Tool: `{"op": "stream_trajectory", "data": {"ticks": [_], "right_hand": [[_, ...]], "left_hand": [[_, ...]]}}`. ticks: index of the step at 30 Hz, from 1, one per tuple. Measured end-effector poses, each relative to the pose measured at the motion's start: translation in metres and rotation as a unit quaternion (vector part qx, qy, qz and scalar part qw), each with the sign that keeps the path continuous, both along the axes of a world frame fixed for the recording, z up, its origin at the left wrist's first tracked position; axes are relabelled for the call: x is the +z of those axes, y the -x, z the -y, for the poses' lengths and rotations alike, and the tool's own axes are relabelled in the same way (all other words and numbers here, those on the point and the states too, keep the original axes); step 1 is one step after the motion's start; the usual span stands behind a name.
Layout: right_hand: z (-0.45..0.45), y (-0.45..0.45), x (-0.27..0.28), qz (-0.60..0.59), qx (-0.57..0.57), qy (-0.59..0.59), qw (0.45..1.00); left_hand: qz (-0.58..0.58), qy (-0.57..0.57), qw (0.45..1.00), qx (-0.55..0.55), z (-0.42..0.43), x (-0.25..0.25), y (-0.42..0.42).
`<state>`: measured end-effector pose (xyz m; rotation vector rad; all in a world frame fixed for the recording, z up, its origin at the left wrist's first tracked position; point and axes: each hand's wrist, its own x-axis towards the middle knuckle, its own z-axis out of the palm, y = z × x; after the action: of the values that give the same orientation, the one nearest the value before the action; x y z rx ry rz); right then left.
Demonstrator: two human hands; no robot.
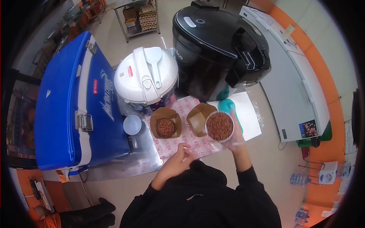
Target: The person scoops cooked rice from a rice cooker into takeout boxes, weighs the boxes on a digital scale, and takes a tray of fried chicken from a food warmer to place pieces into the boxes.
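Note:
My right hand [234, 140] holds a round white bowl filled with reddish-brown rice [219, 126], tilted toward the camera. My left hand [180, 157] is over the near edge of the printed pink-and-white paper [167, 147], its fingers loosely curled and apart, with nothing seen in it. On that paper stands an open brown paper box [157, 115] with a round mound of the same rice [165, 127]. A second open brown box [197, 118] sits just left of the bowl, which hides part of it; no rice shows in its visible part.
A white rice cooker [127, 81] with a pale paddle [154, 60] on its lid stands behind the boxes. Beside it are a large black cooker [205, 45], a blue cooler [61, 102], a small translucent cup [132, 124] and a teal scoop [227, 105]. A person's legs [89, 214] show lower left.

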<state>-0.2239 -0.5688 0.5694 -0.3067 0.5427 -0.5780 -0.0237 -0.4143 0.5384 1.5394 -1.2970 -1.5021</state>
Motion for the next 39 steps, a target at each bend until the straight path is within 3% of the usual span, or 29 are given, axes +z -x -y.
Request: {"op": "stream_trajectory", "data": {"ticks": [2, 5, 12, 13, 14, 16, 17, 21, 26, 27, 29, 30, 31, 32, 34, 37, 39], "right_hand": [[0.027, -0.001, -0.009, -0.061, 0.01, 0.029, 0.998], [0.057, -0.008, -0.028, -0.148, 0.039, 0.084, 0.985], [0.08, -0.02, -0.05, -0.264, 0.112, 0.133, 0.949], [0.086, -0.016, -0.08, -0.303, 0.108, 0.347, 0.881], [0.092, -0.011, -0.111, -0.363, 0.064, 0.531, 0.763], [0.065, -0.033, -0.064, -0.539, 0.053, 0.519, 0.661], [0.059, -0.037, -0.07, -0.548, 0.021, 0.591, 0.592], [0.048, -0.05, -0.064, -0.565, -0.04, 0.688, 0.453], [0.046, -0.042, -0.039, -0.564, -0.048, 0.65, 0.507], [0.048, -0.037, -0.035, -0.553, -0.065, 0.65, 0.517], [0.055, -0.021, -0.023, -0.415, -0.099, 0.558, 0.712], [0.055, -0.018, -0.013, -0.333, -0.113, 0.499, 0.792], [0.039, -0.023, 0.012, -0.115, -0.114, 0.317, 0.934], [0.027, -0.029, 0.028, -0.074, -0.088, 0.241, 0.964], [0.006, -0.045, 0.045, 0.011, -0.03, 0.083, 0.996], [-0.034, -0.088, 0.04, 0.019, 0.023, 0.066, 0.997], [-0.043, -0.108, 0.052, -0.097, 0.041, 0.284, 0.953]], "left_hand": [[-0.016, -0.067, 0.996, 0.061, 0.024, -0.027, 0.017], [0.03, -0.07, 0.984, 0.159, 0.051, -0.038, 0.035], [0.13, -0.001, 0.97, 0.205, 0.076, -0.065, 0.051], [0.166, 0.016, 0.966, 0.199, 0.076, -0.067, 0.052], [0.201, 0.033, 0.96, 0.192, 0.076, -0.069, 0.053], [0.229, 0.045, 0.957, 0.172, 0.078, -0.064, 0.054], [0.244, 0.05, 0.955, 0.161, 0.078, -0.062, 0.055], [0.26, 0.05, 0.951, 0.161, 0.08, -0.073, 0.058], [0.212, 0.001, 0.965, 0.151, 0.081, -0.065, 0.055], [0.209, -0.018, 0.973, 0.097, 0.076, -0.06, 0.052], [0.203, -0.053, 0.978, -0.012, 0.062, -0.037, 0.039], [0.12, -0.058, 0.991, -0.017, 0.054, -0.003, 0.03], [0.036, -0.064, 0.997, -0.024, 0.045, 0.031, 0.025], [0.071, 0.08, 0.993, 0.054, 0.041, 0.047, 0.025], [0.138, 0.357, 0.901, 0.204, 0.032, 0.063, 0.024], [0.155, 0.403, 0.871, 0.234, 0.024, 0.062, 0.01], [0.109, 0.395, 0.848, 0.336, 0.009, 0.05, 0.003]]}}
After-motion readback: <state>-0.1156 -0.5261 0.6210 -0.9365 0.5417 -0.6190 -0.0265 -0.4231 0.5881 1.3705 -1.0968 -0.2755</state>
